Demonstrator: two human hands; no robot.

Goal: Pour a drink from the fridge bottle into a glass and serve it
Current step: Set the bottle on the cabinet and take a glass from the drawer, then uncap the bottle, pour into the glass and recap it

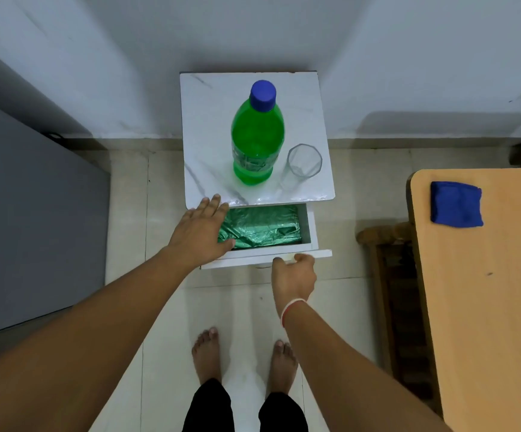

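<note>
A green plastic bottle [256, 141] with a blue cap stands upright on the white marble-patterned top of a small cabinet [209, 120]. An empty clear glass [302, 163] stands just right of the bottle. Below the top, a white drawer [312, 235] is pulled out, with crumpled green plastic [262, 227] inside. My left hand [200, 232] lies flat with straight fingers over the drawer's left side, fingertips at the cabinet top's front edge. My right hand [293, 274] curls its fingers on the drawer's front panel.
A grey fridge [28, 213] fills the left side. A wooden table [486, 291] at the right carries a folded blue cloth [455, 204], with a wooden chair [390, 275] beside it. My bare feet stand on the tiled floor [165, 307] before the cabinet.
</note>
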